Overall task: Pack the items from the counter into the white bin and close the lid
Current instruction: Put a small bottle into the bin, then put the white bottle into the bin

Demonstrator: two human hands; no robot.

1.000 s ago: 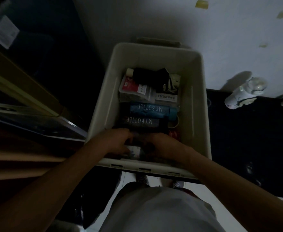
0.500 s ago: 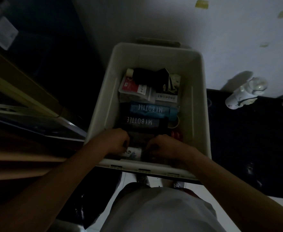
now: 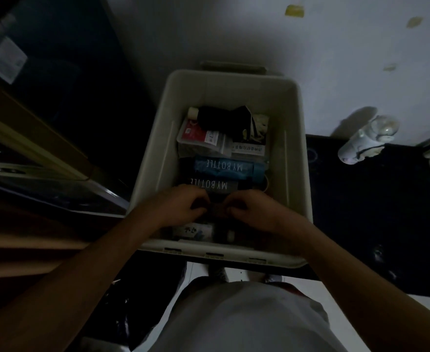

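A dark counter [image 3: 373, 212] is seen under the white bin [image 3: 234, 90], set against a pale wall. Inside its near end a dark item [image 3: 217, 212], too murky to be identified, is gripped by the curled fingers of the left hand [image 3: 180, 207] and right hand [image 3: 257, 212]. The hands have been drawn closer together than half a second ago.

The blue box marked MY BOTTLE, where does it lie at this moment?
In the head view the blue box lies flat in the middle of the white bin, between the red-labelled packet farther away and the dark box nearer the person.
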